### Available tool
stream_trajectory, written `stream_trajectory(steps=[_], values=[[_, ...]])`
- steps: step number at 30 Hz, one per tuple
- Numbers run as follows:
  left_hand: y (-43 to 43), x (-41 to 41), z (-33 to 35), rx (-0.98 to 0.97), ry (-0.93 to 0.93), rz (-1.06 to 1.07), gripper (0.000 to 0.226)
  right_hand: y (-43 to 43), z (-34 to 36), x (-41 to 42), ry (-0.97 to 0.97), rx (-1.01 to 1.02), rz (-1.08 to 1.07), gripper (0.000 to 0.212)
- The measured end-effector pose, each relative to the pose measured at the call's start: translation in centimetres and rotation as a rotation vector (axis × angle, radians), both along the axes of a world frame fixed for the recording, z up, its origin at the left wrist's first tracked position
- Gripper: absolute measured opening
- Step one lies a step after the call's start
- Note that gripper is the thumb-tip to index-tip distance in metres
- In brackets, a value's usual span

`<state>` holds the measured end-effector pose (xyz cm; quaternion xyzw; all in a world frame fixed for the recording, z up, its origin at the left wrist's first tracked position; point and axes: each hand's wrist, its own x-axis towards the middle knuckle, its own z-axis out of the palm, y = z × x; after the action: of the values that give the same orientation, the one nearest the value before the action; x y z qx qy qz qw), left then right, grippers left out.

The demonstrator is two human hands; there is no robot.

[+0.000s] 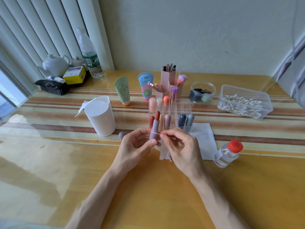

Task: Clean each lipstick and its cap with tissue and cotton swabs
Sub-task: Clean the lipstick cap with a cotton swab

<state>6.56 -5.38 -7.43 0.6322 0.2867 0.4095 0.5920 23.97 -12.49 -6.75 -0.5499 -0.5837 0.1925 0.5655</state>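
Head view: lipstick (154,129) in left hand (137,146), swab (157,133) in right hand (183,149)

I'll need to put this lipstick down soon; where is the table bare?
Bare: the near tabletop left of the left hand, in front of the tissue roll; also the near patch right of the right hand, nearer than the red-capped bottle. Crowded: behind the hands, from the clear organizer to the swab box.
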Motion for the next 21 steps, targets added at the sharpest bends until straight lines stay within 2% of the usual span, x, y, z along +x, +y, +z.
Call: stream_trajectory(steps=[7,16,21], values=[[0.43,-0.14,-0.29,0.010,0.039,0.007,0.021,0.04,-0.28,-0.20,-0.066,-0.012,-0.004,0.016],[0.57,-0.06,-0.52,0.068,0.034,-0.079,0.025,-0.13,0.29,-0.18,-0.043,0.005,0.000,0.011],[0.47,-0.02,-0.29,0.063,0.018,-0.072,0.030,-0.15,0.39,-0.22,-0.095,0.021,-0.037,0.010]])
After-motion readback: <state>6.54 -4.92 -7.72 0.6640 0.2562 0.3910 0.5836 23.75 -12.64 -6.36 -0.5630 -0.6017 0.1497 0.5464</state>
